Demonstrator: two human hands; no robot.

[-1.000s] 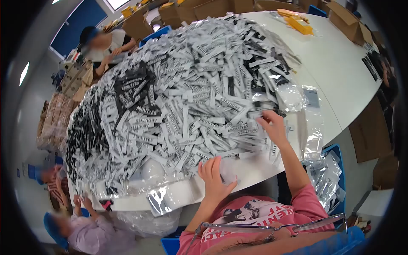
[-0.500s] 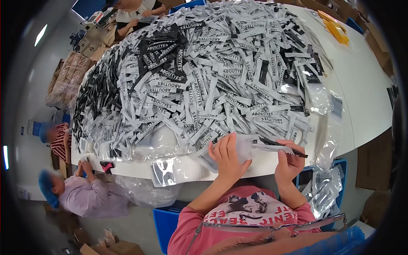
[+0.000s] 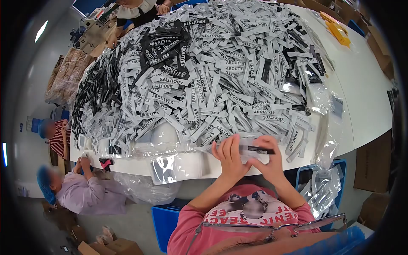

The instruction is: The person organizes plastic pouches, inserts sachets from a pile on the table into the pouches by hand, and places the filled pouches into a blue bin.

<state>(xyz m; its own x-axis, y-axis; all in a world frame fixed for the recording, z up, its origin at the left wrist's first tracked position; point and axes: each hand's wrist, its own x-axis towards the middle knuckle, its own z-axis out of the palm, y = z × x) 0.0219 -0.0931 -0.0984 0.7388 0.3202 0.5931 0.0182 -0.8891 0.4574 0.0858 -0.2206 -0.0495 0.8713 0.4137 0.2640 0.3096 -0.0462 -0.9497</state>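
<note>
A clear plastic bag (image 3: 257, 159) with slim black and white packets in it lies between my hands, just over the table's front edge. My left hand (image 3: 231, 158) is closed on the bag's left end. My right hand (image 3: 270, 162) grips the other end, with its thumb near the middle of the bag. A black packet (image 3: 260, 149) shows along the bag's upper side. Right behind my hands rises a large heap of slim white packets (image 3: 233, 63) printed ABOUTYES, with black packets (image 3: 168, 49) mixed in.
Flat clear bags (image 3: 176, 168) lie at the table edge on my left. A blue bin (image 3: 340, 187) of silvery packets stands at my right. A yellow object (image 3: 338, 32) lies on the far right. Co-workers sit at the left (image 3: 80, 191) and stand across the table (image 3: 138, 12).
My right hand has moved left along the bag, closer to my left hand. The packets that stuck out to the right have shifted inward. The person across the table has moved their hands apart.
</note>
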